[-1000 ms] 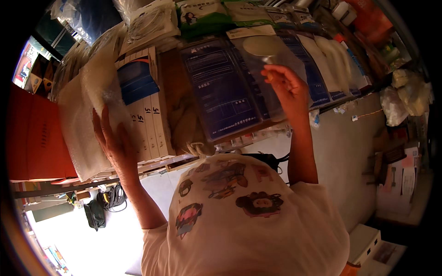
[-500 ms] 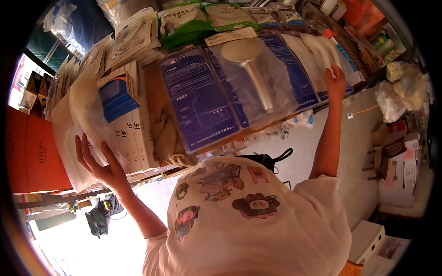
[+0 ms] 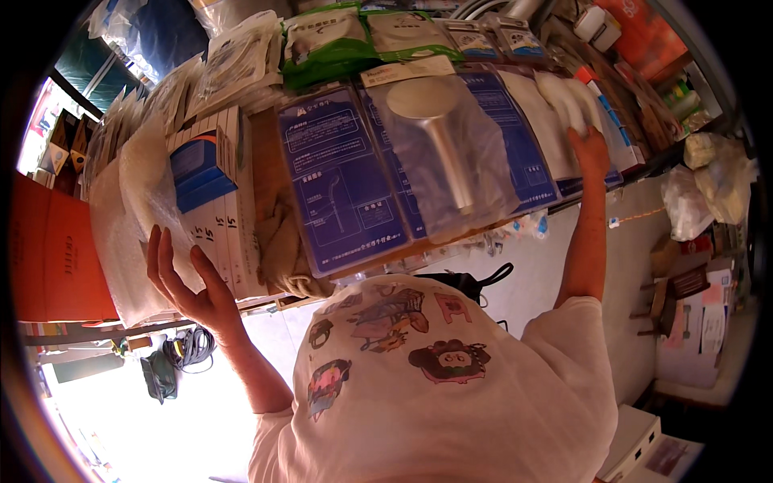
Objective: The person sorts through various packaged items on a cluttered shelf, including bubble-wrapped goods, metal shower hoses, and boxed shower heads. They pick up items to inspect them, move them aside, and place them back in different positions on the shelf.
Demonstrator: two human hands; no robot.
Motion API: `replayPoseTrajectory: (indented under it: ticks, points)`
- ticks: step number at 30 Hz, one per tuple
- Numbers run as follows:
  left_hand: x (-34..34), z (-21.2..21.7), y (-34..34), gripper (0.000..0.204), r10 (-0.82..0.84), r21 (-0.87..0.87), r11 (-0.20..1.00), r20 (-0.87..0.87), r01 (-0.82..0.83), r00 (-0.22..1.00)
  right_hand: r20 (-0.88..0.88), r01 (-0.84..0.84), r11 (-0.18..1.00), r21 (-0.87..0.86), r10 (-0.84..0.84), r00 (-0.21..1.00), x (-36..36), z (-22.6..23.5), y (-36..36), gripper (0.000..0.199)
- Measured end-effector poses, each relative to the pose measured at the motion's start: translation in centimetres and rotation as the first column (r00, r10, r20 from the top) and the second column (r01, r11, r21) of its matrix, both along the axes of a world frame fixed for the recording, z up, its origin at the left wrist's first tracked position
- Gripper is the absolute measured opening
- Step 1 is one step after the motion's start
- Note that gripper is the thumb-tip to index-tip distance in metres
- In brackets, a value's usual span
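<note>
My left hand [image 3: 193,286] is open, fingers spread, beside crumpled bubble wrap [image 3: 149,193] and a stack of long white boxes [image 3: 233,266]; it holds nothing. At the far right, my right hand [image 3: 591,151] has its fingers bent round the near end of a curved white, handle-like piece [image 3: 586,105] in a clear pack. What lies under the fingertips is partly hidden. Between my hands lie blue-backed blister packs [image 3: 342,177]. On them rests a shower head [image 3: 435,113] with a silver handle, in a clear bag.
A blue box [image 3: 203,173] lies on the white boxes, with a brown work glove [image 3: 290,249] beside them. Green-edged bags [image 3: 326,48] line the back. An orange box [image 3: 60,258] stands at the left. White plastic bags [image 3: 688,201] are off to the right.
My left hand has shifted slightly right, still spread. My right hand's fingers have bent down around the end of the white piece. The view has tilted a little.
</note>
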State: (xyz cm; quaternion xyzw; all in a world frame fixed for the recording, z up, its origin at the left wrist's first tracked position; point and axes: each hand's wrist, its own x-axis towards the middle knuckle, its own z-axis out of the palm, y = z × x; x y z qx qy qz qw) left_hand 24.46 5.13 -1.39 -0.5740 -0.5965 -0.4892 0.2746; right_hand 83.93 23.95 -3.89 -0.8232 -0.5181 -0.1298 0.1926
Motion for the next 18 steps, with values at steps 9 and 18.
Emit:
replayPoseTrajectory:
  ticks: [9,18]
  points:
    - [3.5,-0.7,0.6,0.028,-0.394,-0.048,0.889,0.426,0.456,0.814,-0.164,-0.071,0.961,0.269,0.118,0.979,-5.0,5.0,-1.8,0.059]
    - [8.3,0.7,2.7,0.048,-0.480,0.119,0.241,0.877,0.963,0.012,-0.301,-0.567,0.639,0.520,0.758,0.579,-21.3,8.6,-8.7,0.034]
